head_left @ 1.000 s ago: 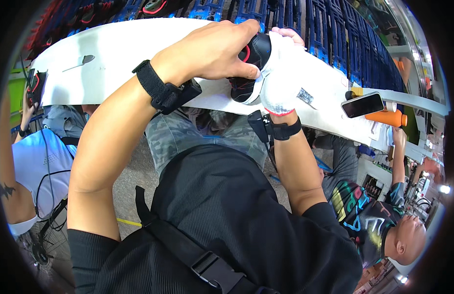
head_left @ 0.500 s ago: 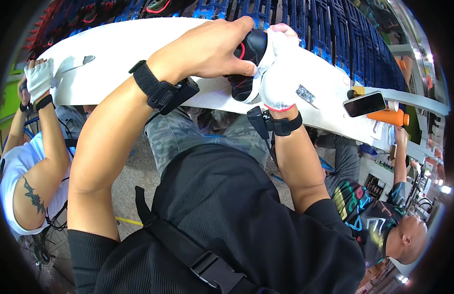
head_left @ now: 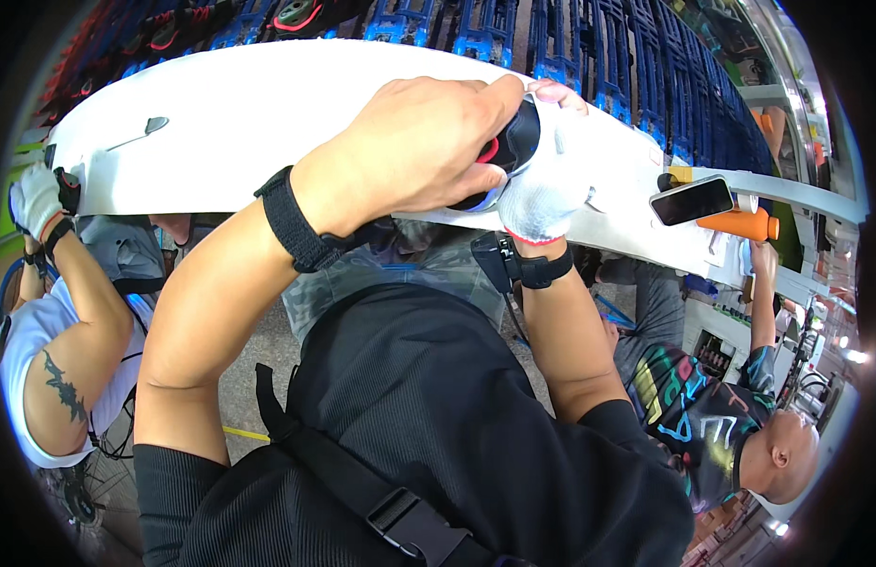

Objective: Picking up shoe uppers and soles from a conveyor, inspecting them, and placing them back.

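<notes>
A black shoe with red trim (head_left: 525, 137) is held between my two hands over the white tabletop. My bare left hand (head_left: 429, 142) closes on its left side, with thumb and forefinger pressed against the upper. From the right, my right hand (head_left: 551, 180), in a white knit glove with bare fingertips, grips the sole side. Most of the shoe is hidden behind my hands. A slim tool with a grey, blade-like end (head_left: 154, 125) lies on the table well to the left.
Beyond the curved white table (head_left: 249, 94) runs a blue slatted conveyor (head_left: 589, 47), with black-and-red shoes (head_left: 294, 13) on it. A phone (head_left: 691, 200) and an orange bottle (head_left: 745, 225) stand at the right. Co-workers sit on both sides; the left one's gloved hand (head_left: 39, 198) is near a dark object.
Both my hands and the shoe have shifted slightly right and nearer to me, and the shoe is turned. The left co-worker's gloved hand has moved down and off the table edge.
</notes>
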Tool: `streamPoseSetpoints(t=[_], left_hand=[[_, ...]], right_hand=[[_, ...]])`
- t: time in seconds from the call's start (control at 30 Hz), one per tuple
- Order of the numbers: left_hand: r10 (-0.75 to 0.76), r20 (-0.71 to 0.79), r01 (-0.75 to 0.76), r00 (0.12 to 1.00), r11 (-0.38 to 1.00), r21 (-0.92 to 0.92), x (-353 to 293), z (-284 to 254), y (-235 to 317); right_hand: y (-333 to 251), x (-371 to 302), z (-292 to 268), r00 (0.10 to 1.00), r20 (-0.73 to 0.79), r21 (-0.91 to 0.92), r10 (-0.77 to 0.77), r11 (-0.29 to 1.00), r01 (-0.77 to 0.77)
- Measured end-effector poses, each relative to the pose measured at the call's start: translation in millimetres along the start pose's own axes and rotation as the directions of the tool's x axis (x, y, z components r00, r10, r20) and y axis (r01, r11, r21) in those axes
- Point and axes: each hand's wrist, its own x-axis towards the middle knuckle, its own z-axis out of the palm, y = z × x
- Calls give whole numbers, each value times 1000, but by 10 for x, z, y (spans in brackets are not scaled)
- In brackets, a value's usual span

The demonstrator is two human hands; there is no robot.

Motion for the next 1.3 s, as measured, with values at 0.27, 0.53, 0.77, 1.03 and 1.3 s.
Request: streamPoseSetpoints(t=[0.27, 0.53, 0.77, 1.03, 1.3], left_hand=[[46, -35, -46, 998, 999, -13, -57, 51, 110], [28, -23, -29, 999, 999, -18, -25, 49, 67], [-4, 2, 4, 1000, 1000, -23, 72, 44, -34], [-79, 82, 83, 993, 995, -53, 269, -10, -236], [-191, 206, 200, 960, 980, -20, 308, -78, -159]], right_hand=[[55, -53, -120, 990, -19, 3, -140, 990, 141], [-25, -9, -104, 996, 35, 69, -79, 995, 76], [-117, 96, -80, 999, 48, -186, -5, 982, 14], [-202, 293, -147, 928, 183, -54, 323, 946, -319], [25, 334, -223, 961, 217, -424, 174, 903, -68]])
